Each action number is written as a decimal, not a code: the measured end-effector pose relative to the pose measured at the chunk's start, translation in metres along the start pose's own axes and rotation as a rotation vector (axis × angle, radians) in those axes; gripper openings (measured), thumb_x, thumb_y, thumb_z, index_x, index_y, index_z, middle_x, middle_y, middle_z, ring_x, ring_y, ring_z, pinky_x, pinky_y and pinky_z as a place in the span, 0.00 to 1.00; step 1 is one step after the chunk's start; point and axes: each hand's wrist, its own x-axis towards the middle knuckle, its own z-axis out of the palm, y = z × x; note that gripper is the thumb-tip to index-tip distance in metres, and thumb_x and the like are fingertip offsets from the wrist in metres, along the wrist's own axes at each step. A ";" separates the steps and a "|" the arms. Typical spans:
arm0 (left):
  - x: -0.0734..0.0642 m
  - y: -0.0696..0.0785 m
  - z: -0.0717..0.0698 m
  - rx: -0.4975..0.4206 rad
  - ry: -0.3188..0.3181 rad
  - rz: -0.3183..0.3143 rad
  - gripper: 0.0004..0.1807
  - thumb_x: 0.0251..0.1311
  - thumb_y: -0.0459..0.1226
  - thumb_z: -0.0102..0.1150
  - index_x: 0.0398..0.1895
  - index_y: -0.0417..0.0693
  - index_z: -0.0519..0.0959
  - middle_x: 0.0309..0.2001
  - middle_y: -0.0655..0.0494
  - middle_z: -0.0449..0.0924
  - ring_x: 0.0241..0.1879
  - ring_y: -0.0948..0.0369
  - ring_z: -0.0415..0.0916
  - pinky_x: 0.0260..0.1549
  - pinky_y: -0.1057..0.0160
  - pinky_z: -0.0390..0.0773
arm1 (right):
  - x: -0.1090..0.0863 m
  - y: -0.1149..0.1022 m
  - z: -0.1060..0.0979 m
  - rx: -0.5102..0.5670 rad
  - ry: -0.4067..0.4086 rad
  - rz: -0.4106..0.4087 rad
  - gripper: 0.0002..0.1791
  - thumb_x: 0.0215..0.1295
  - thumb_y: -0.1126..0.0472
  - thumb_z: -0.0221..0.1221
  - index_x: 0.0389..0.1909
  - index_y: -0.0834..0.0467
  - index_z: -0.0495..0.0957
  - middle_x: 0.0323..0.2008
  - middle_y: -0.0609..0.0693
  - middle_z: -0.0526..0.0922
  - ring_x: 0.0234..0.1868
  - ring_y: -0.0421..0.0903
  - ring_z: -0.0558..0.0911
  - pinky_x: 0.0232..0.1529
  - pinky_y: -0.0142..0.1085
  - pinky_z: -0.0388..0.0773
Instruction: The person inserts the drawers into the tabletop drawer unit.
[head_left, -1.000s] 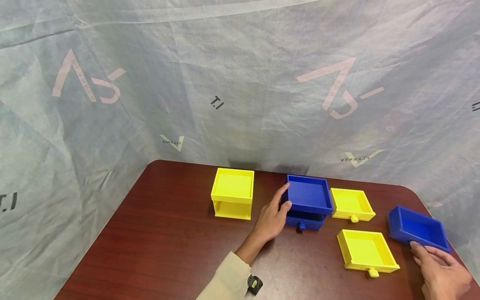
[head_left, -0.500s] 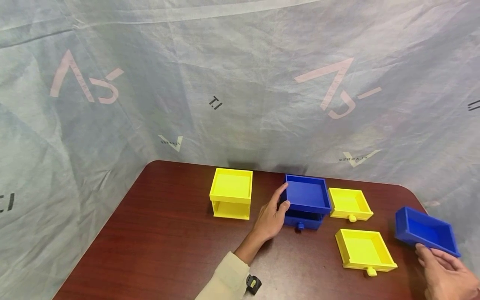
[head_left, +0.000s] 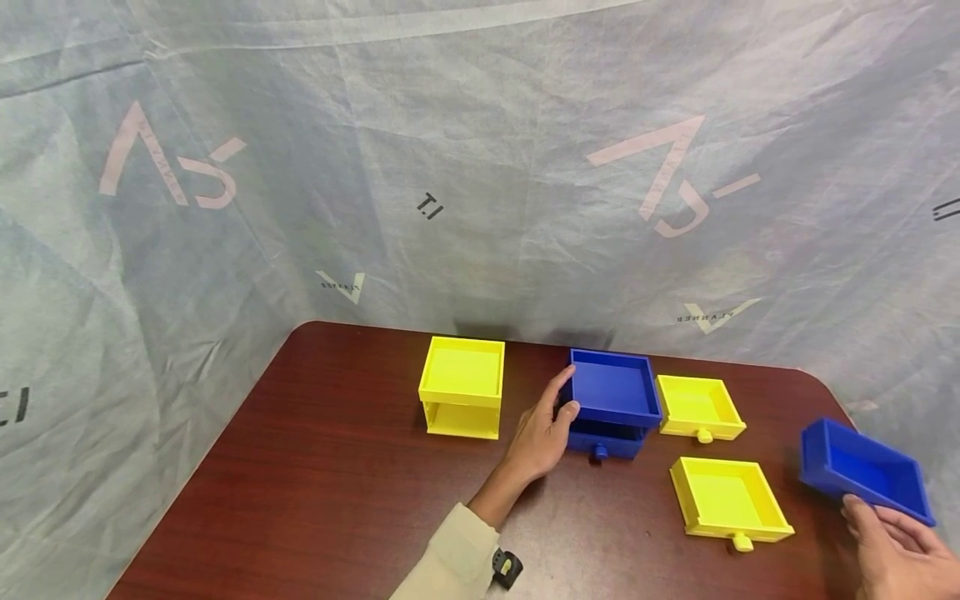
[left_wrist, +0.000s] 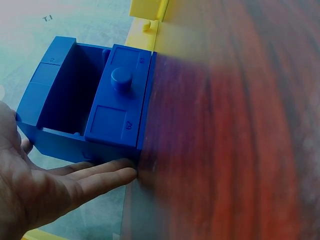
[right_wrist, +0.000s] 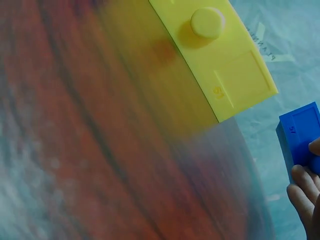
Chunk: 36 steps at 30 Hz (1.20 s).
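The blue drawer (head_left: pixel 866 468) is at the head view's lower right, pinched by the right hand (head_left: pixel 905 548); only the right wrist view shows its knob (right_wrist: pixel 315 164). The left hand (head_left: pixel 541 438), fingers straight, touches the blue box (head_left: pixel 615 388), right of centre. Two yellow drawers (head_left: pixel 726 497) sit between.

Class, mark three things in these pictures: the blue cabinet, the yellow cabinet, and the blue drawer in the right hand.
Blue cabinet (head_left: pixel 613 393), head view: recessed top.
Yellow cabinet (head_left: pixel 462 371), head view: recessed top.
Held blue drawer (head_left: pixel 870 475), head view: inside floor.
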 end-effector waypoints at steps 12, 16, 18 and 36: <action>0.000 0.000 -0.002 -0.009 0.003 0.005 0.28 0.77 0.53 0.37 0.78 0.77 0.51 0.68 0.55 0.71 0.40 0.59 0.79 0.44 0.44 0.79 | 0.000 -0.004 -0.004 0.057 0.029 -0.011 0.14 0.50 0.63 0.74 0.27 0.42 0.79 0.13 0.28 0.78 0.13 0.25 0.77 0.14 0.20 0.69; -0.001 -0.001 -0.001 -0.016 0.003 0.005 0.28 0.77 0.53 0.37 0.78 0.77 0.51 0.68 0.55 0.71 0.43 0.60 0.80 0.45 0.44 0.78 | -0.002 -0.005 -0.005 0.015 0.032 -0.010 0.14 0.51 0.60 0.74 0.27 0.40 0.78 0.12 0.26 0.76 0.13 0.24 0.75 0.13 0.19 0.67; -0.001 -0.001 -0.002 -0.019 0.002 0.003 0.28 0.77 0.53 0.37 0.78 0.77 0.51 0.66 0.55 0.73 0.44 0.60 0.80 0.44 0.44 0.78 | -0.003 -0.006 -0.006 0.018 0.030 -0.017 0.14 0.51 0.60 0.74 0.27 0.40 0.78 0.12 0.26 0.76 0.13 0.24 0.75 0.14 0.18 0.67; 0.001 -0.001 0.000 -0.014 -0.010 0.001 0.28 0.76 0.54 0.36 0.78 0.78 0.51 0.66 0.54 0.74 0.45 0.60 0.81 0.40 0.48 0.79 | -0.008 -0.004 -0.014 0.156 0.020 -0.065 0.15 0.49 0.68 0.72 0.23 0.45 0.79 0.13 0.30 0.79 0.15 0.25 0.77 0.17 0.17 0.69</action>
